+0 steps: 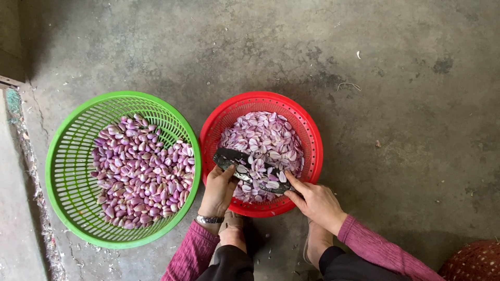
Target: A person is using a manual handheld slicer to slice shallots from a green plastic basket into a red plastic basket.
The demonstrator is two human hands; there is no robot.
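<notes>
Over the near side of a red slotted basket (311, 136) lies a dark flat slicer board (229, 156) with shallot slices stuck on it. My left hand (219, 190) grips the board's left end. My right hand (314, 201) holds its right end, fingertips pressed near the blade. The red basket holds a heap of pale purple shallot slices (263, 138). To the left stands a green slotted basket (73, 156) with whole peeled purple shallots (140, 174).
Both baskets rest on a grey concrete floor (406, 114). A raised concrete ledge (15, 208) with scraps along it runs down the left side. A reddish-brown woven object (475, 263) shows at the bottom right corner. My feet in sandals (232, 229) are beneath my wrists.
</notes>
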